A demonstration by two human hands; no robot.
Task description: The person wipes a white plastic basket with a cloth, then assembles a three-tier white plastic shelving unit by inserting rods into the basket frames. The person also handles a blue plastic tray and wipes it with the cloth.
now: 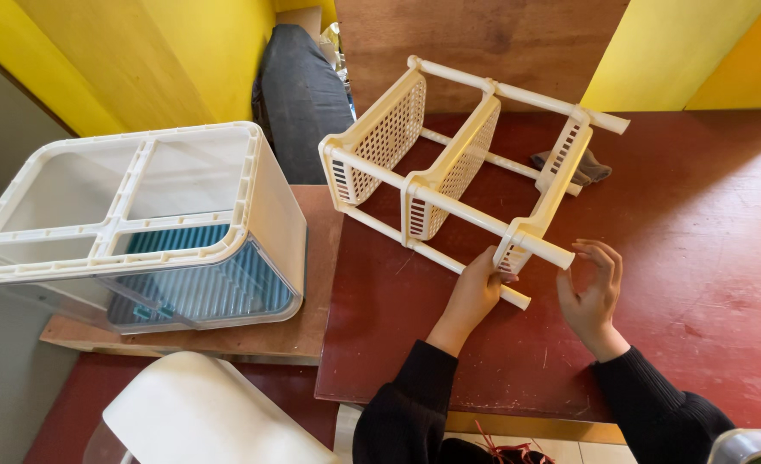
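Head view, looking straight down: a cream plastic rack [458,172] lies tipped on its side on the dark red table [698,258], its three perforated shelves standing on edge and strung along white tubes. The left hand [475,292] is right on it, fingers wrapped around the lower tube [436,256] near its end, just under the nearest shelf; the fingertips themselves are tucked behind the plastic and hard to make out. The right hand [593,296] is open and relaxed, palm turned toward the free end of the upper tube [545,251], fingers curled close to it but gripping nothing; whether a fingertip brushes the tube, I cannot tell. Both arms wear black sleeves, cut off at the bottom edge. Behind the rack a small dark cloth [591,167] peeks out, mostly hidden by the far shelf. Off to the left, a clear storage box [148,223] with a white gridded frame sits on a wooden board [311,331]. A white rounded chair back [200,417] is cropped below, and a dark cushion [299,94] leans against the yellow wall [183,51].
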